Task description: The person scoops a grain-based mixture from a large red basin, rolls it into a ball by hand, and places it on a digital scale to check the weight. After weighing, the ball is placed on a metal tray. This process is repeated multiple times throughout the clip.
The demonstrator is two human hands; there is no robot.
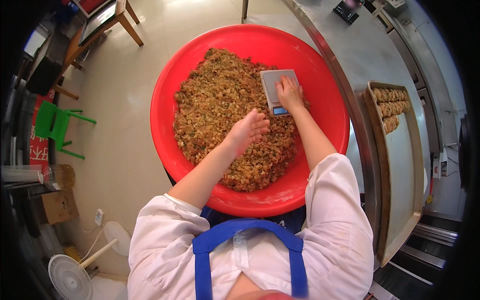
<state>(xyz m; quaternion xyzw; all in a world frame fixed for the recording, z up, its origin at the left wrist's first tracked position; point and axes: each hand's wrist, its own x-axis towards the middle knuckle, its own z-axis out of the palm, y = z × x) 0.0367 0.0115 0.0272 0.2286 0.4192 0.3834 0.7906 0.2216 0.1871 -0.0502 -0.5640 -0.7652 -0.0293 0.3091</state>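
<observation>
A large round red plastic basin [180, 65] stands before me, with a broad heap of crumbly brown food mixture [213, 101] in it. On the right part of the heap lies a small white digital scale [270, 88] with a lit display. My right hand [290, 92] rests flat over the scale's weighing plate, and nothing shows in its grasp. Over the middle of the mixture is my left hand [249, 131], palm turned to the right, fingers slightly spread and holding nothing. Whether it touches the mixture I cannot tell.
Along the right runs a steel worktop [348, 48], bearing a metal baking tray [403, 180] with rows of shaped brown food pieces [390, 103] at its far end. At left are a green plastic chair [56, 125], a wooden table [101, 22], a cardboard box [60, 206] and a white fan [70, 277].
</observation>
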